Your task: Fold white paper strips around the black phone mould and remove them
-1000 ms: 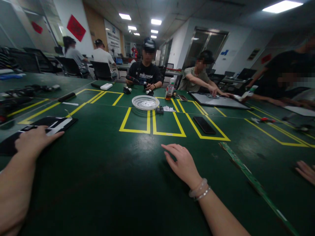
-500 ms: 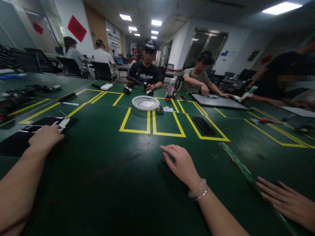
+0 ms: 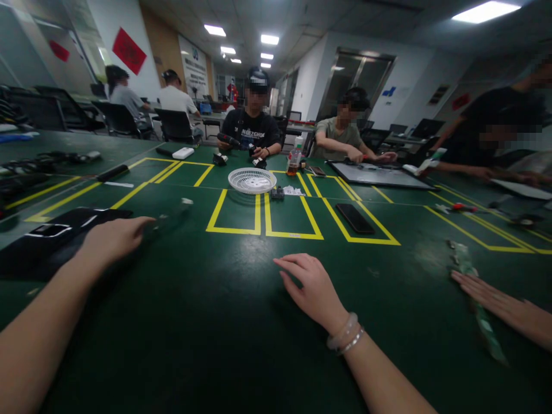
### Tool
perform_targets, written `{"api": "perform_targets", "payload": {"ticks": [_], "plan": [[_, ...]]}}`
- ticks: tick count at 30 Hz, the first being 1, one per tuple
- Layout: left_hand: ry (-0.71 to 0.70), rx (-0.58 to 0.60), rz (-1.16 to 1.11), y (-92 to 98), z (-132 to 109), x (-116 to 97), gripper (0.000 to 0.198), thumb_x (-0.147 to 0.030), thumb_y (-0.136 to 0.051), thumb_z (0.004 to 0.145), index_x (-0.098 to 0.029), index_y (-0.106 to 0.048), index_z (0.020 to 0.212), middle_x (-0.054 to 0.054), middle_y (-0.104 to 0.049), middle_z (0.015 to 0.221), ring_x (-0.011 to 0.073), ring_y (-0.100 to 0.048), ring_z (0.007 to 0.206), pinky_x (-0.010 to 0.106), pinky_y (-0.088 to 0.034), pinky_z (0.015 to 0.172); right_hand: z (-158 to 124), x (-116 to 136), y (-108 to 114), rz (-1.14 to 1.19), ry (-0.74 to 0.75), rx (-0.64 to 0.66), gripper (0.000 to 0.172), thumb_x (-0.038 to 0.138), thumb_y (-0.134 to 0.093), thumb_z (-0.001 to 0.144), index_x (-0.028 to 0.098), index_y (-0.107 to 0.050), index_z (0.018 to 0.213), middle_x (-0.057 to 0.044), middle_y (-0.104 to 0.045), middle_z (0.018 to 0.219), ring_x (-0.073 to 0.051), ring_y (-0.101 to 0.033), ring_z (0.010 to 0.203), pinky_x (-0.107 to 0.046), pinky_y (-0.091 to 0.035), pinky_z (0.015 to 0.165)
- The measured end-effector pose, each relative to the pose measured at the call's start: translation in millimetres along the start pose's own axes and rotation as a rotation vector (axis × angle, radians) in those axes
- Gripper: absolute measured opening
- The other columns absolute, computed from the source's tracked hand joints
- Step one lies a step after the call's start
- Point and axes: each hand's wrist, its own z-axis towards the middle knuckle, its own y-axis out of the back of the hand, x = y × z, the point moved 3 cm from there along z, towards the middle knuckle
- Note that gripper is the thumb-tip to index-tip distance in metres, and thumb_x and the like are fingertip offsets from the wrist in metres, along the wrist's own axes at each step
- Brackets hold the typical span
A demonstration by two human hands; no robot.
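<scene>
My left hand [image 3: 112, 237] reaches over the right part of a dark flat panel [image 3: 38, 244], its fingers pinched together. Small pale blurred bits [image 3: 187, 201] appear in line beyond its fingertips; what they belong to is unclear. Near the middle, my right hand [image 3: 311, 287] rests on the green table [image 3: 233, 322], thumb apart from the fingers and nothing in it. At the right, another person's hand [image 3: 495, 296] lies on a blurred green strip [image 3: 485, 328].
Yellow tape outlines [image 3: 295, 234] mark the table. Beyond my right hand are a black phone [image 3: 354, 218], a white round basket [image 3: 252, 180] and a bottle [image 3: 294, 158]. Cables [image 3: 43, 164] lie far left. People sit across, one beside a large panel [image 3: 379, 173].
My left hand has moved right, and the white strip by it no longer shows on the dark panel. The other person's hand and green strip have shifted. My right hand has hardly moved.
</scene>
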Motion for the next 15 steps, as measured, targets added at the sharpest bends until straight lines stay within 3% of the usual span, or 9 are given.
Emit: {"api": "perform_targets", "payload": {"ticks": [2, 5, 8, 11, 15], "plan": [[-0.172, 0.026, 0.063, -0.9, -0.4, -47.2, 0.047, -0.029, -0.035, 0.096, -0.019, -0.058, 0.135, 0.013, -0.067, 0.114, 0.0314, -0.063, 0.097, 0.037, -0.050, 0.073, -0.6, 3.7, 2.6, 0.000, 0.029, -0.060, 0.033, 0.016, -0.054, 0.093, 0.025, -0.063, 0.124, -0.008, -0.067, 0.118, -0.022, -0.060, 0.110, -0.043, -0.048, 0.093], [-0.522, 0.004, 0.049, -4.6, -11.6, -119.4, 0.048, -0.015, -0.037, 0.092, -0.019, -0.061, 0.133, 0.011, -0.065, 0.122, 0.0270, -0.064, 0.104, 0.037, -0.053, 0.081, -1.8, 11.8, 7.0, -0.020, 0.070, -0.130, 0.034, 0.019, -0.055, 0.093, 0.024, -0.061, 0.126, -0.009, -0.065, 0.124, -0.024, -0.057, 0.117, -0.046, -0.045, 0.098], [-0.791, -0.046, -0.002, -10.2, -29.7, -173.4, 0.045, -0.008, -0.040, 0.093, -0.022, -0.063, 0.130, 0.008, -0.062, 0.129, 0.0244, -0.064, 0.108, 0.035, -0.054, 0.082, -1.9, 21.1, 6.3, -0.010, 0.093, -0.078, 0.033, 0.027, -0.056, 0.094, 0.025, -0.061, 0.127, -0.009, -0.065, 0.127, -0.025, -0.056, 0.120, -0.048, -0.042, 0.101], [-0.966, -0.128, -0.036, -13.7, -46.8, -205.2, 0.041, -0.007, -0.043, 0.099, -0.023, -0.061, 0.132, 0.008, -0.059, 0.133, 0.0239, -0.063, 0.111, 0.034, -0.055, 0.083, -2.2, 28.9, -3.4, 0.053, 0.097, 0.097, 0.036, 0.036, -0.056, 0.095, 0.026, -0.059, 0.130, -0.007, -0.068, 0.124, -0.023, -0.060, 0.114, -0.044, -0.042, 0.100], [-1.070, -0.203, -0.046, -14.1, -61.3, -218.6, 0.043, -0.010, -0.045, 0.101, -0.022, -0.052, 0.141, 0.011, -0.056, 0.137, 0.0245, -0.063, 0.110, 0.035, -0.056, 0.085, -5.2, 33.0, -17.8, 0.108, 0.051, 0.243, 0.047, 0.038, -0.064, 0.091, 0.024, -0.055, 0.135, -0.005, -0.074, 0.106, -0.019, -0.068, 0.092, -0.033, -0.048, 0.082]]}}
